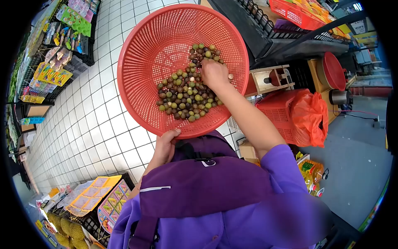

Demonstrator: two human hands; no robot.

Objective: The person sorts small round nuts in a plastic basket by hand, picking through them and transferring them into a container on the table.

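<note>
A large red plastic basket [143, 50] with a perforated wall is tilted toward me. Small round fruits [182, 97], green to dark brown, lie heaped over its lower and right side. My left hand [166, 145] is closed around the near rim, thumb on top. Reaching in from the right, my right hand [214, 74] is among the fruits at the upper right of the heap. Its fingers are curled downward and their tips are hidden, so what they hold cannot be made out. One pale fruit [231, 76] lies beside that hand.
White floor tiles [99, 120] run along the left. Racks of packaged goods [62, 37] stand at the far left. To the right are a red crate [275, 120] with a red plastic bag [309, 116], and oil bottles [311, 171]. Yellow packs [93, 195] sit at lower left.
</note>
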